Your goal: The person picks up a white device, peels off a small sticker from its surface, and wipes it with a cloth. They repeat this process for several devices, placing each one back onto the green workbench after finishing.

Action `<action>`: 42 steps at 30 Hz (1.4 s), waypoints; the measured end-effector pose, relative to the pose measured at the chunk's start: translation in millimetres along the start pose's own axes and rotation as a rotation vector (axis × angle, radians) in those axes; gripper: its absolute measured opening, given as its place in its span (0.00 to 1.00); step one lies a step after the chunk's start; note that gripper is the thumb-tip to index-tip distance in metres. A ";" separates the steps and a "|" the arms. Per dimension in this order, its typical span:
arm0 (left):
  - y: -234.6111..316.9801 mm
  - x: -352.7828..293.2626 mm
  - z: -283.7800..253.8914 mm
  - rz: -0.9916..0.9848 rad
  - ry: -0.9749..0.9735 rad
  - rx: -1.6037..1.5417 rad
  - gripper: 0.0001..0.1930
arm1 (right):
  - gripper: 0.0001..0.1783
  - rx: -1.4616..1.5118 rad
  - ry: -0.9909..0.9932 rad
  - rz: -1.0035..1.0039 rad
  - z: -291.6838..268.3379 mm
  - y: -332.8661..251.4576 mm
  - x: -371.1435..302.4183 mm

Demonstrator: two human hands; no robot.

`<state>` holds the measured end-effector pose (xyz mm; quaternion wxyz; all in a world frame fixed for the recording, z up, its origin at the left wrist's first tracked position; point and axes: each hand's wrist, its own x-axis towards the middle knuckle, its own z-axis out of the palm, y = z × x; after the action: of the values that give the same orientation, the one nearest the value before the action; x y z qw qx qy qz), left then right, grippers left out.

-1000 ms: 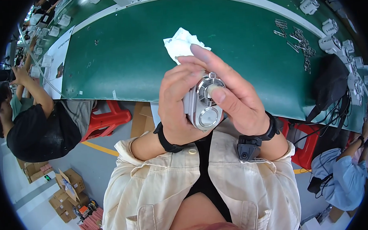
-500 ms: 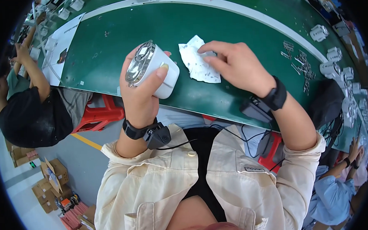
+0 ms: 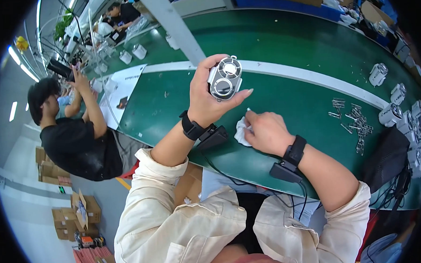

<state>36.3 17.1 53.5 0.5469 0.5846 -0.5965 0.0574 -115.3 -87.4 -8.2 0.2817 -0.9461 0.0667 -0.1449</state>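
Observation:
My left hand point(image 3: 206, 91) is raised above the green table, wrapped round a small white device point(image 3: 225, 79). The device's face points up toward me, with two round parts, one above the other, in a shiny dark and silver front. Lower and to the right, my right hand point(image 3: 268, 132) is closed on a white wiping cloth point(image 3: 242, 131) at the tabletop. The cloth is crumpled, and part of it is hidden under the fingers. The device and the cloth are apart.
Small metal clips point(image 3: 359, 122) lie in a loose pile at right. Several similar white devices point(image 3: 390, 114) stand beyond, near a black bag point(image 3: 385, 164). A white rail point(image 3: 287, 70) crosses the table, with a post point(image 3: 178, 32) rising from it. A co-worker point(image 3: 79, 132) sits at left by a printed sheet point(image 3: 120, 91).
My left hand has lifted the device away from me and turned its face toward me. My right hand has closed on the cloth, which lay spread out before and is now bunched.

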 end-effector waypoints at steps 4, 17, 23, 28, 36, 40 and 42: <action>-18.5 28.8 22.8 0.019 -0.017 -0.029 0.35 | 0.10 0.074 0.007 -0.014 -2.0 2.4 4.2; -181.2 115.7 114.1 -0.512 0.222 -0.226 0.38 | 0.10 0.141 0.252 0.145 -12.5 44.3 27.8; -217.0 113.5 124.3 -0.459 0.259 -0.240 0.41 | 0.11 -0.064 0.349 0.326 -27.7 77.3 35.6; -203.1 105.5 117.9 -0.462 0.255 0.063 0.47 | 0.13 -0.096 0.448 0.208 -29.8 73.1 34.9; -200.8 87.6 90.5 -0.564 0.439 0.087 0.31 | 0.14 0.076 0.431 0.140 -59.6 120.9 39.0; -196.6 85.4 84.8 -0.593 0.437 0.143 0.20 | 0.16 -0.325 0.624 0.026 -88.0 157.4 27.3; -197.0 75.5 80.5 -0.592 0.420 0.207 0.17 | 0.19 -0.594 0.667 0.059 -90.0 173.6 21.5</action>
<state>160.2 -148.8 -36.5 0.5883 0.7594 -0.2674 0.0754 -130.6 -282.6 -27.0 -0.0350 -0.8853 0.2195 -0.4084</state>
